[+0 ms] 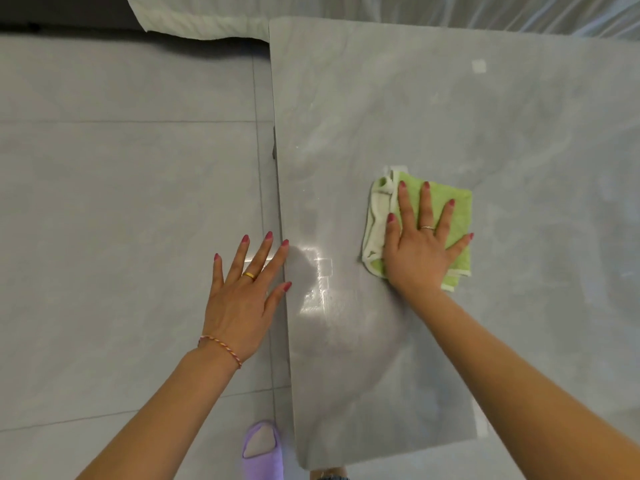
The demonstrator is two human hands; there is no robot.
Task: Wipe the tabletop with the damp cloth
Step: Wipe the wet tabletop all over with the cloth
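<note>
I see a glossy, smooth grey marble-look tabletop (450,109) with wet sheen, a nubby green terry cloth (450,206) edged white, and glossy floor tiles (121,168) left.

Grey tabletop (433,109) (glossy, streaked) carries a folded green cloth (450,209).

The one camera sits on my head and looks steeply down, close over my outstretched arms. The bench (450,116) fills the right and centre of the frame, the tiled floor (121,168) the left, wide-angle bending the edges.
</note>
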